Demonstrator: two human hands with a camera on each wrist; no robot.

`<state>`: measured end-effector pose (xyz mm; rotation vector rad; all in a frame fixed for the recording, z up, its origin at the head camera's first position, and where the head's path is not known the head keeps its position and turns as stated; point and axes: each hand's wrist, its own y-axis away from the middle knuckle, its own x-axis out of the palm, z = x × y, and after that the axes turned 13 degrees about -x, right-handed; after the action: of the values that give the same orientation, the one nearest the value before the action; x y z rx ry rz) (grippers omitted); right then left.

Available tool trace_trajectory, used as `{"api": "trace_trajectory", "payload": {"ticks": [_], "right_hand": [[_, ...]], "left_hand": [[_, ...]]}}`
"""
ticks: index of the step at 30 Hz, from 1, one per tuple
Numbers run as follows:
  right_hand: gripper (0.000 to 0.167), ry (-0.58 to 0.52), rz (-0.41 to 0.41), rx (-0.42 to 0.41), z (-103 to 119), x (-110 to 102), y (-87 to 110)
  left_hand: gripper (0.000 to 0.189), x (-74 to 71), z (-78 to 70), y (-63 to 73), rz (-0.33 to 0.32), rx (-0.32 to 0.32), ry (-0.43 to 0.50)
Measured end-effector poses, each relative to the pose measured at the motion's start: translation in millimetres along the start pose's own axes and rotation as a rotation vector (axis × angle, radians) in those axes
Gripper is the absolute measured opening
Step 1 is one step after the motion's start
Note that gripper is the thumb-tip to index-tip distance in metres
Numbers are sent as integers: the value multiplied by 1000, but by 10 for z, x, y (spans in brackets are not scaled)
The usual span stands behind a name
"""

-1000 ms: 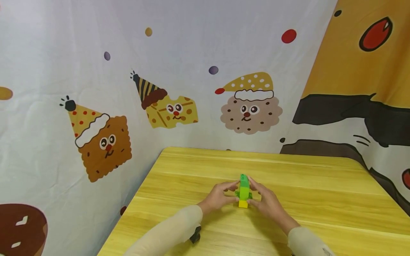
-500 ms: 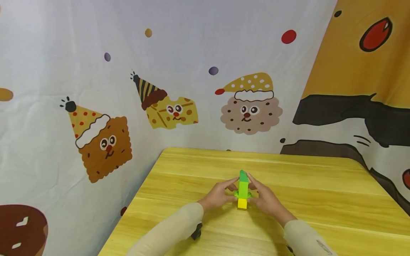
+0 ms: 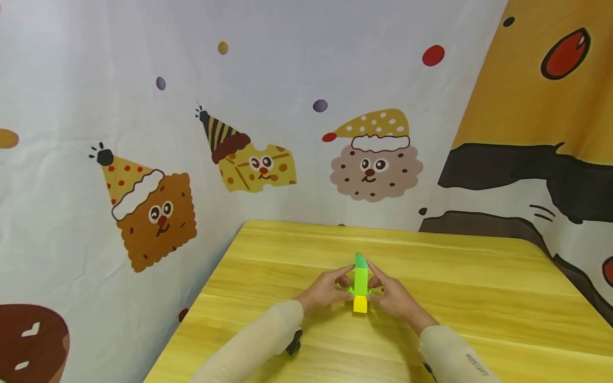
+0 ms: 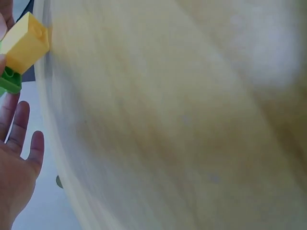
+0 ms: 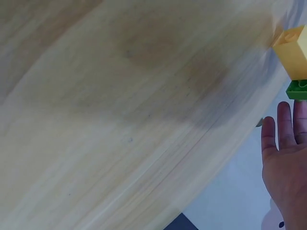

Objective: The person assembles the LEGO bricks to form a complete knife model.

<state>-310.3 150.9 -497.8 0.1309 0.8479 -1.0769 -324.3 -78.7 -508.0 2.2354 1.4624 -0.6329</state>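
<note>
A small figure of stacked toy building bricks (image 3: 361, 281) stands upright between the two hands. It is dark green at the top, light green in the middle and yellow at the bottom, with small green pieces at its sides. My left hand (image 3: 325, 290) pinches it from the left with thumb and fingers. From the right, my right hand (image 3: 395, 298) grips it the same way. The yellow brick (image 4: 25, 43) and a green piece (image 4: 10, 80) lie at the left edge of the left wrist view. In the right wrist view the yellow brick (image 5: 293, 53) is partly cut off.
The wood-grain table (image 3: 268, 250) spreads around the hands. A cloth (image 3: 268, 80) printed with cartoon figures hangs behind it and to its left. A black object (image 3: 294, 343) shows beneath the left sleeve.
The brick figure has shifted slightly left and tipped so that its front faces the head camera more squarely. Both hands moved with it and keep their hold.
</note>
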Motion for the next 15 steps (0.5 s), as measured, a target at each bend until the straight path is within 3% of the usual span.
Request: {"api": "trace_trajectory", "payload": {"ticks": [11,15], "right_hand": [[78,-60,71,87,20,-5,48],[76,-66,84,112,26,23,56]], "left_hand": [[67,41,41,-23,69,-71,12],[64,46,66,-21,66,-80,-4]]}}
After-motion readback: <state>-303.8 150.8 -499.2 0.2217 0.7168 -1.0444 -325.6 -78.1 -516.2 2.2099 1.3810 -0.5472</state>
